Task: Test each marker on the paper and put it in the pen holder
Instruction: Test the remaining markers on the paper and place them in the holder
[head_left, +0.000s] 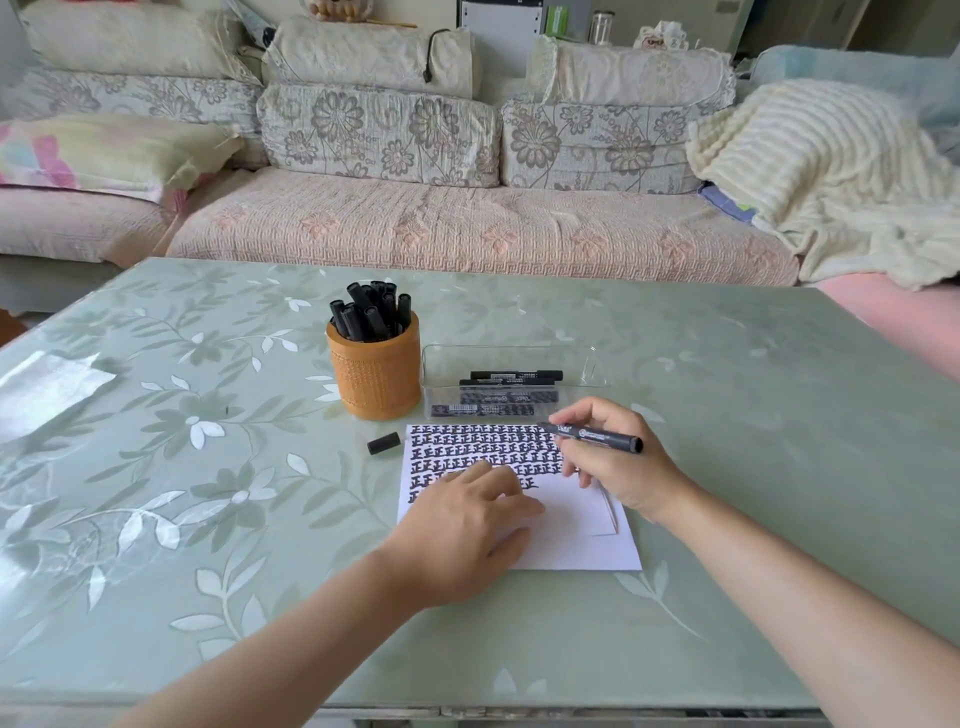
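A white paper (571, 540) lies on the table, its upper half filled with rows of black marks. My left hand (462, 525) rests flat on the paper's left part. My right hand (613, 462) holds a black marker (597, 436) above the paper's right side; the marker lies nearly level, its tip hidden by my fingers. The marker's black cap (384, 443) lies on the table left of the paper. An orange pen holder (374, 371) with several black markers stands behind the cap.
A clear plastic tray (587, 364) holding a few black markers sits just behind the paper, right of the holder. The green floral table (208, 441) ends at a sofa with cushions and a cream blanket beyond.
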